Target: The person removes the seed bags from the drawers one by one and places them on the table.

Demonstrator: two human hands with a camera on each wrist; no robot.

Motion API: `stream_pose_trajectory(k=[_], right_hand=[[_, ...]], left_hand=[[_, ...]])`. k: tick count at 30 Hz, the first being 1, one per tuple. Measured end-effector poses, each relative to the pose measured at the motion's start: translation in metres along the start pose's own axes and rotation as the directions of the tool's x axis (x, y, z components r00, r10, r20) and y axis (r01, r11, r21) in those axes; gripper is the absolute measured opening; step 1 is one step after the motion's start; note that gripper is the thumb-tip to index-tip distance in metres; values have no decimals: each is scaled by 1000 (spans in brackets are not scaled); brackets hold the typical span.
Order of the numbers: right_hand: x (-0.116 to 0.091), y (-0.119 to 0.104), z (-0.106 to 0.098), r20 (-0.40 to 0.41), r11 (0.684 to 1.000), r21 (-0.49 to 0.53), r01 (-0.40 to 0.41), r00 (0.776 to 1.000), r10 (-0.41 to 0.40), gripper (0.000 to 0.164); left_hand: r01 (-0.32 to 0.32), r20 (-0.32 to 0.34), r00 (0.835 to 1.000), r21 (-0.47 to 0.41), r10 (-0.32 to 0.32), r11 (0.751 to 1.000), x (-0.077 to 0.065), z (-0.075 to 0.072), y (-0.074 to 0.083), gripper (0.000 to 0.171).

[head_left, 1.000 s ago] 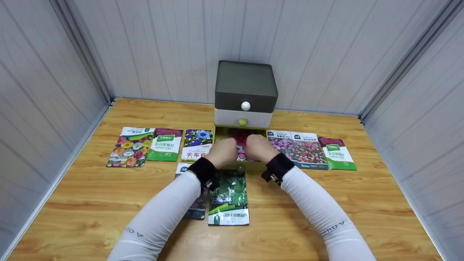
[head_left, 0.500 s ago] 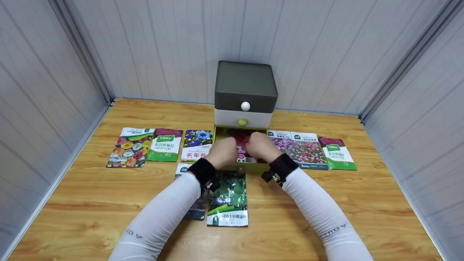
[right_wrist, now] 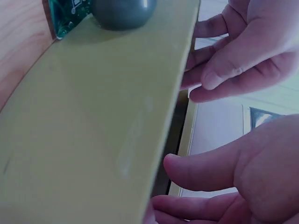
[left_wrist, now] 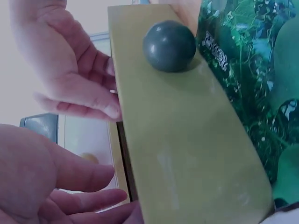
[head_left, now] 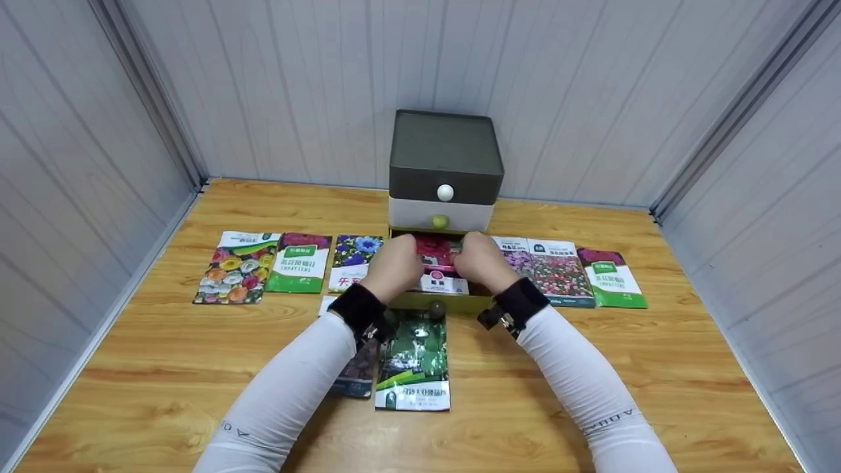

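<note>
A pulled-out yellow-green drawer (head_left: pixel 470 305) with a dark grey knob (head_left: pixel 436 309) forms the lowest tier of a small drawer cabinet (head_left: pixel 447 141). Inside lies a seed packet (head_left: pixel 441 284) with red flowers and a white lower part. My left hand (head_left: pixel 395 264) is over the drawer's left side, my right hand (head_left: pixel 485 263) over its right. Both wrist views show thumb and fingers apart on each hand, with nothing seen between them. Fingertips of the left hand (left_wrist: pixel 42 179) and right hand (right_wrist: pixel 252 172) disappear behind the drawer front, so their contact with the packet is hidden.
Left of the drawer lie seed packets with mixed flowers (head_left: pixel 236 268), a green-and-white front (head_left: pixel 299 263) and blue flowers (head_left: pixel 348 253). Several more lie right, including a red-flowered one (head_left: pixel 562 272). A green packet (head_left: pixel 414 361) lies before the drawer, partly beside another packet (head_left: pixel 357 374).
The hands have moved apart over the drawer, left hand leftward and right hand slightly rightward. More of the red-flowered packet shows between them. The green packet shifted slightly toward me earlier.
</note>
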State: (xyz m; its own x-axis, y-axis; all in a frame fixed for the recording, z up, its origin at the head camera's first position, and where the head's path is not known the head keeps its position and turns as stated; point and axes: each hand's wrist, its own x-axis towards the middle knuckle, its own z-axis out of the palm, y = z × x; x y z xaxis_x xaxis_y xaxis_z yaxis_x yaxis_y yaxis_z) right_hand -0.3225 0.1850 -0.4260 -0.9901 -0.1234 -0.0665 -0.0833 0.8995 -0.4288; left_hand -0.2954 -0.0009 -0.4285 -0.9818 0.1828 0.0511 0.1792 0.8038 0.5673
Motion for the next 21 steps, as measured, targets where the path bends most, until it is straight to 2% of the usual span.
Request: stream_pose_trajectory(k=[3, 6, 13, 21], right_hand=[[0, 4, -3, -19, 999, 36, 17, 1000, -16, 36], [-1, 9, -5, -28, 997, 80, 22, 999, -20, 22], [-6, 16, -8, -47, 984, 178, 15, 999, -6, 44], [-15, 21, -7, -31, 957, 285, -52, 997, 64, 46]], left_hand=[[-9, -23, 1000, -36, 8, 999, -1, -3, -5, 7], [-14, -24, 1000, -78, 12, 997, -3, -5, -8, 10], [1, 6, 1000, -180, 0, 984, -6, -8, -10, 35], [-1, -1, 1000, -207, 1, 978, -15, -9, -9, 34]])
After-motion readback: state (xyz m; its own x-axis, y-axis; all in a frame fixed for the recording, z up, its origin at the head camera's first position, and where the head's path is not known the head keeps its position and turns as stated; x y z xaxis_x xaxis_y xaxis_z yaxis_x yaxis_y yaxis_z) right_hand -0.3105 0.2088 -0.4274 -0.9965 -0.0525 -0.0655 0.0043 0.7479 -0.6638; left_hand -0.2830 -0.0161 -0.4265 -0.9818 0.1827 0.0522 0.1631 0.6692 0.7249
